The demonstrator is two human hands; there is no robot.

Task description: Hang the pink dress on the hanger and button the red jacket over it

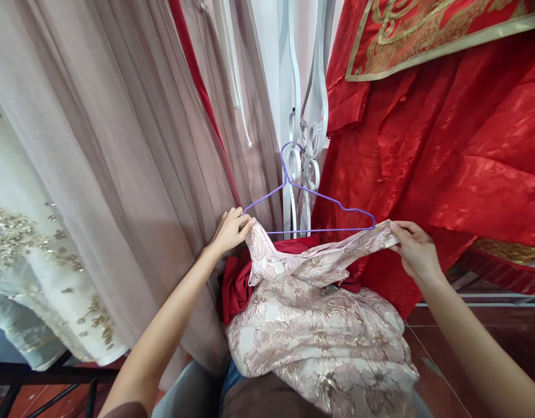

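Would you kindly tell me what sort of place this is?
Probably a dress shop or costume room, judging by the floral dress, purple hanger and gold-trimmed red garment.

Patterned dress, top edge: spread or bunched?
Spread. The left grip and right grip pinch the dress on opposite sides of its top edge, wide apart, near the purple hanger's two ends.

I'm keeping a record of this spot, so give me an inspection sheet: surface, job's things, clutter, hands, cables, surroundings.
Surface: reddish tiled floor.
Job's things: patterned dress held up at a purple hanger.
Clutter: dark red cloth behind the dress.
Hands: left hand grips one shoulder; right hand pinches the other shoulder.
Cables: nothing seen; only white cords hanging.
Surroundings: mauve gauze, red garments, sequinned white garment, white scrollwork.
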